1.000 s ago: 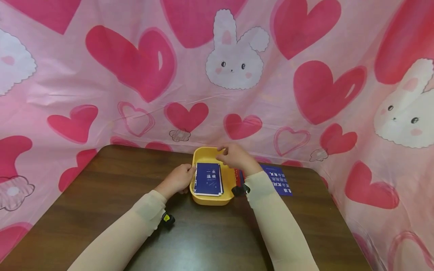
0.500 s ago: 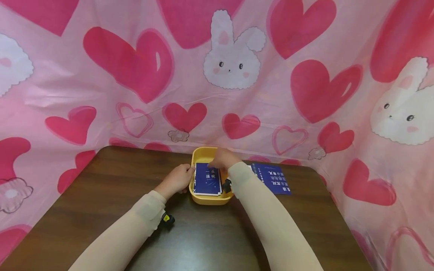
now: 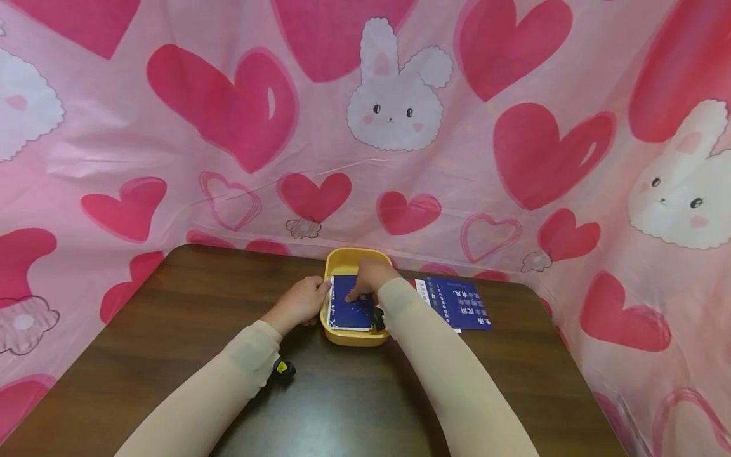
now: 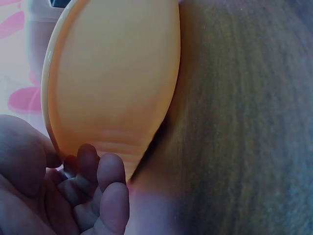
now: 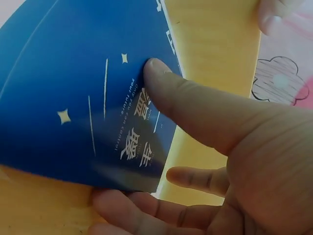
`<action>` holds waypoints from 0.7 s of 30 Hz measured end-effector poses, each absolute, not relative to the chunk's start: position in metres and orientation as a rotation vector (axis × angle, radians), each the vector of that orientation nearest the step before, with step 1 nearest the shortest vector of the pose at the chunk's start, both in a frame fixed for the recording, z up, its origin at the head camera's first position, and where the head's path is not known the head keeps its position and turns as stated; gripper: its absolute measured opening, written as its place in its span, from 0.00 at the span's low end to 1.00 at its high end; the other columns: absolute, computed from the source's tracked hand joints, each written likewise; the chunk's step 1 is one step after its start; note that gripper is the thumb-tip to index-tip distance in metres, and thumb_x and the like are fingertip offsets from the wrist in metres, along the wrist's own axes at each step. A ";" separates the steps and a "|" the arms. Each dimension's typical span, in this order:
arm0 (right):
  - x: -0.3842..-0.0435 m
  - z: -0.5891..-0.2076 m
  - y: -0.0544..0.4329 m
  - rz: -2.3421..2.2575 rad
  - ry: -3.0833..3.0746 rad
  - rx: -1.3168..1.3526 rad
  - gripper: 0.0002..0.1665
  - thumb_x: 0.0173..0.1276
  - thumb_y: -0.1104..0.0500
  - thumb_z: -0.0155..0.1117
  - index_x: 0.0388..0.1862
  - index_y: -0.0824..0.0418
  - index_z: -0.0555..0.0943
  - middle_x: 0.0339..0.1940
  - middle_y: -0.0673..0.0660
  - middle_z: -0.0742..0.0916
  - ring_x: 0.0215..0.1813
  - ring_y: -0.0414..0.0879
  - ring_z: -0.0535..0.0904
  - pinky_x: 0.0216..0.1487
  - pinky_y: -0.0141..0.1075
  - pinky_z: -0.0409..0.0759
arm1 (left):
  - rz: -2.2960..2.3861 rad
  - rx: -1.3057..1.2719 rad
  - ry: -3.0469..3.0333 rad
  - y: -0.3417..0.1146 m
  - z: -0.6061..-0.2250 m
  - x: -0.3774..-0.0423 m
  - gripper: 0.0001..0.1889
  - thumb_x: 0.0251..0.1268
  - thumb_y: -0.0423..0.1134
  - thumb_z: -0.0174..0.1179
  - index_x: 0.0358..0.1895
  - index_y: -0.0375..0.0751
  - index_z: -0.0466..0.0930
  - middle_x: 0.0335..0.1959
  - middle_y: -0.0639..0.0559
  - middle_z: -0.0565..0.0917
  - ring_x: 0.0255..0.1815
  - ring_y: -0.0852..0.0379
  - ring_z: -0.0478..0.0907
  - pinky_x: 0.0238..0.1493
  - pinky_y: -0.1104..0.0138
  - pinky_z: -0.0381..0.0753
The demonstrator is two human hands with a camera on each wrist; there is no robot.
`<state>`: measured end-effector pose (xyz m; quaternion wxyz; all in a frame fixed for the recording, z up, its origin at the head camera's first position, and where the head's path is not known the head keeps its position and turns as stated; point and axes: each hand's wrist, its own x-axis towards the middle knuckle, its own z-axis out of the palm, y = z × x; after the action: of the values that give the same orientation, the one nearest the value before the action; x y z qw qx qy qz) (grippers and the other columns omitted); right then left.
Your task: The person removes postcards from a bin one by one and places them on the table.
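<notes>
A yellow plastic tray (image 3: 356, 341) stands on the table and holds a stack of blue printed cards (image 3: 341, 317) with white edges. My left hand (image 3: 299, 303) grips the tray's left rim; the left wrist view shows the curled fingers (image 4: 111, 171) against the tray's outer wall (image 4: 115, 73). Inside the tray, my right hand (image 3: 374, 277) pinches the top blue card (image 5: 63, 88), which has white lettering and small stars. In the right wrist view the thumb (image 5: 183, 95) lies on the card's face, and the other fingers are at its edge, partly hidden under it.
Right of the tray lie more cards: a blue one (image 3: 461, 303) with white writing, and a white-striped one (image 3: 424, 292) partly behind the right sleeve (image 3: 445, 355). The brown table (image 3: 143, 336) ends against a pink heart-and-rabbit curtain (image 3: 320, 146).
My right hand has come down and left from the tray's right rim onto the stack and taken hold of a card. The left hand keeps its place on the rim.
</notes>
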<state>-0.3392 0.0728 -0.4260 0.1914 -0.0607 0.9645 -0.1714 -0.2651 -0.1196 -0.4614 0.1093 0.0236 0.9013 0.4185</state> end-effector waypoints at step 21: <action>-0.337 -0.401 0.109 -0.748 2.733 -0.329 0.49 0.71 0.57 0.85 0.87 0.51 0.72 0.76 0.62 0.85 0.70 0.62 0.87 0.74 0.61 0.87 | 1.240 0.051 2.654 -0.117 -0.460 -0.264 0.21 0.96 0.50 0.47 0.56 0.37 0.84 0.33 0.42 0.86 0.22 0.47 0.83 0.23 0.60 0.85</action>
<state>-0.3367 0.1093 -0.4009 0.1443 -0.1142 0.9481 -0.2594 -0.2639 -0.1173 -0.4599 0.1057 0.0174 0.9007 0.4210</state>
